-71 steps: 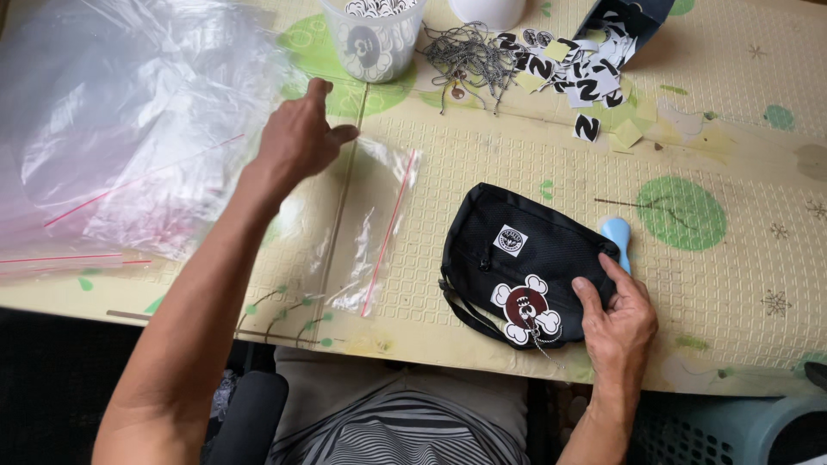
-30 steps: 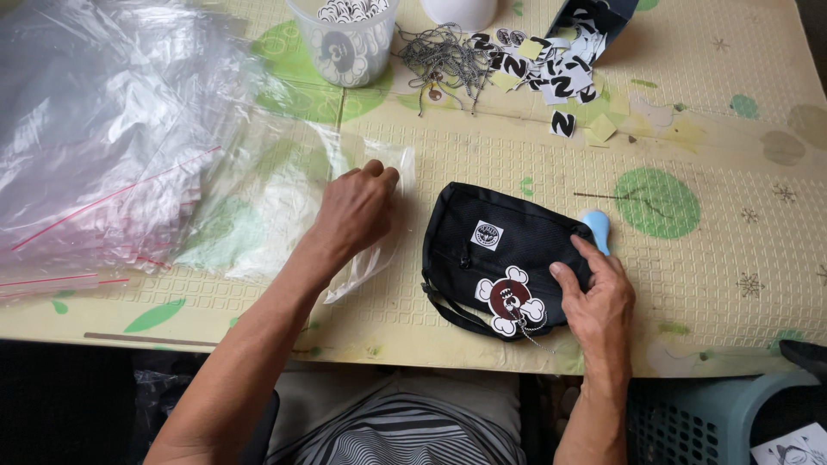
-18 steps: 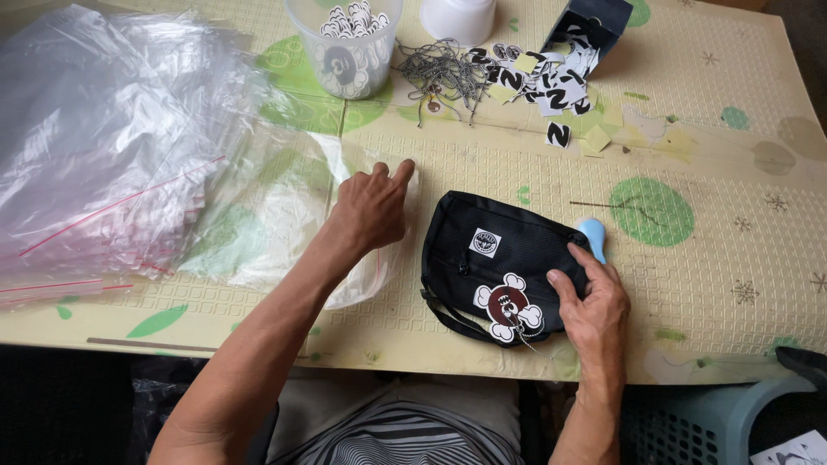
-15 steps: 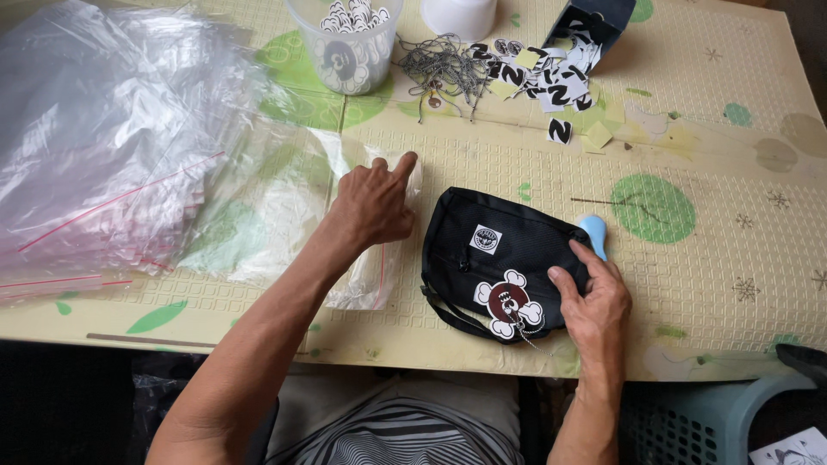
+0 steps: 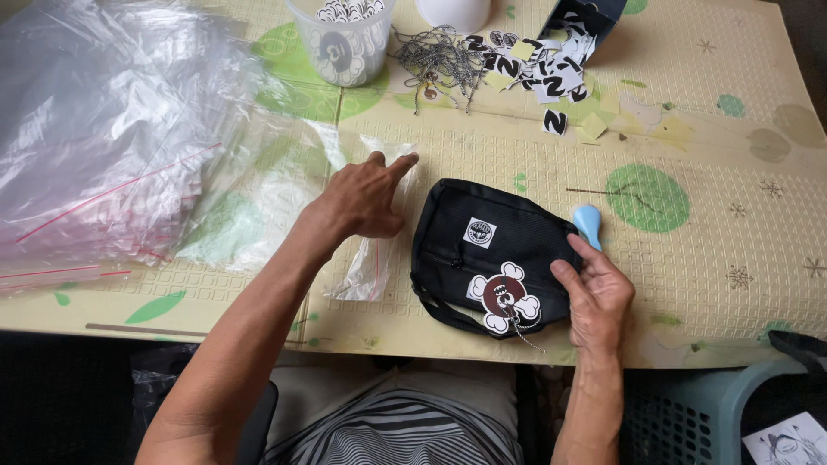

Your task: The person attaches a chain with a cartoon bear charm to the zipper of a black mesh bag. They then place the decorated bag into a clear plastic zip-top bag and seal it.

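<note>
A small black pouch (image 5: 491, 250) with a white square patch and a brown-and-white skull-shaped tag lies on the yellow mat in front of me. My right hand (image 5: 594, 293) rests on its right edge, fingers spread on the fabric, next to a light blue tool (image 5: 589, 224). My left hand (image 5: 362, 200) lies flat on a clear zip bag (image 5: 379, 250) with a red seal strip, index finger pointing toward the pouch. A short ball chain hangs from the skull tag.
A big pile of clear zip bags (image 5: 103, 129) fills the left. At the back stand a clear tub of tags (image 5: 340, 39), a heap of ball chains (image 5: 439, 60), scattered black-and-white stickers (image 5: 538, 73) and a dark box (image 5: 586, 13). A teal basket (image 5: 706, 413) sits at lower right.
My left hand came down from the back of the mat and pulled a clear zip bag toward the pouch. My right hand stayed on the pouch's right edge.
</note>
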